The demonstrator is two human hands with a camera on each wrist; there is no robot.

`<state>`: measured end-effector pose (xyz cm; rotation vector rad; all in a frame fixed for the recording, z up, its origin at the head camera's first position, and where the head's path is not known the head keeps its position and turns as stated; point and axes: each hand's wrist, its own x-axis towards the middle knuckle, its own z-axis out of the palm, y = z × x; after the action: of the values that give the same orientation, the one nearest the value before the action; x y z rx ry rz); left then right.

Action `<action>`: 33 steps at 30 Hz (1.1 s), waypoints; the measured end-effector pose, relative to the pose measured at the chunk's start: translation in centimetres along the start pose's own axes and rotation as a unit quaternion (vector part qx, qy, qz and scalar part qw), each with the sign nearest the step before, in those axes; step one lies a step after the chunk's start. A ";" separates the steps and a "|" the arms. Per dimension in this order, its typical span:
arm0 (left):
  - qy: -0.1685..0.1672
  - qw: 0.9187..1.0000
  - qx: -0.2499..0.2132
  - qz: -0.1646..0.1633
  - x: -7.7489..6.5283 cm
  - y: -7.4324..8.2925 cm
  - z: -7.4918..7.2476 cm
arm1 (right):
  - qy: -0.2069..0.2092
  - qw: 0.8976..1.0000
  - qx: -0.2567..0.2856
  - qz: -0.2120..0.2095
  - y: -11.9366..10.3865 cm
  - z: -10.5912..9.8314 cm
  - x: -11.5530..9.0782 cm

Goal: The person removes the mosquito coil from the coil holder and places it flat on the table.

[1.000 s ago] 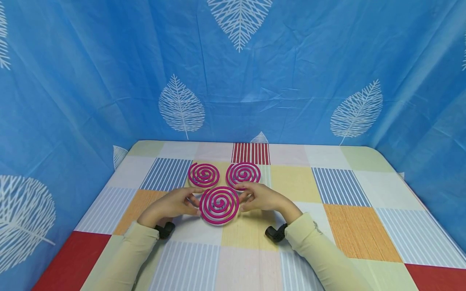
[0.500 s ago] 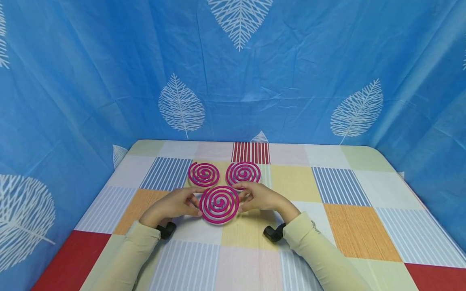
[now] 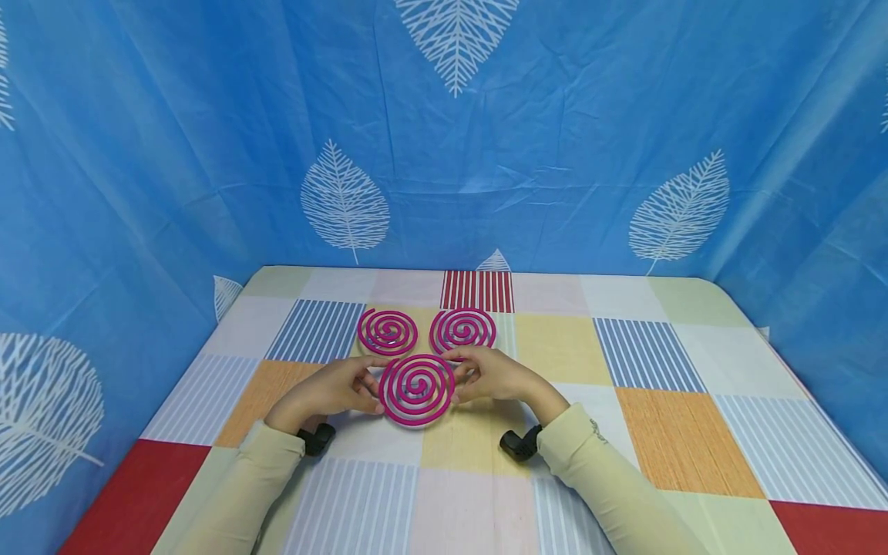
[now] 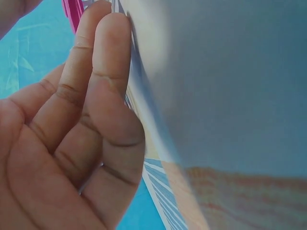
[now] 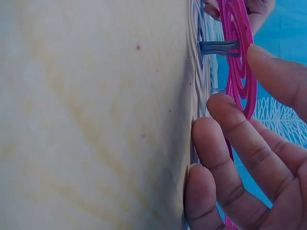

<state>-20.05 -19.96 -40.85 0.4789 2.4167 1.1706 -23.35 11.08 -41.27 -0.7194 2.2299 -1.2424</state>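
In the head view a magenta mosquito coil (image 3: 418, 385) lies level in front of two similar ones. My left hand (image 3: 336, 388) holds its left edge, thumb in front and index finger behind. On the opposite side, my right hand (image 3: 496, 376) has thumb and fingers at the rim. The right wrist view shows a thin grey metal stand (image 5: 220, 47) that props the coil off the tabletop. Only a sliver of magenta coil (image 4: 72, 14) shows past my fingers in the left wrist view. Behind are the left rear coil (image 3: 389, 331) and the right rear coil (image 3: 465, 331).
A patchwork-patterned cloth (image 3: 479, 509) covers the table. Blue curtain (image 3: 555, 116) with white leaf prints rises along the back and both sides. Black wrist cameras (image 3: 519, 445) hang below the sleeve cuffs, close over the cloth.
My right wrist has shifted very slightly to the left. The three coils and my left hand look the same.
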 end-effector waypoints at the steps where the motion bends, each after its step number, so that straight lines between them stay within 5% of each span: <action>1: -0.001 1.000 -0.001 0.001 0.0 0.0 0.0 | 0.000 1.000 0.001 0.000 0.0 0.0 0.0; 33: 0.009 1.000 0.011 0.014 -0.5 0.7 -0.7 | 0.004 1.000 0.019 -0.008 0.2 0.1 0.2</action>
<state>-19.84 -20.21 -39.78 0.5121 2.4471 1.1660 -23.49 11.00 -41.50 -0.7209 2.2047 -1.2941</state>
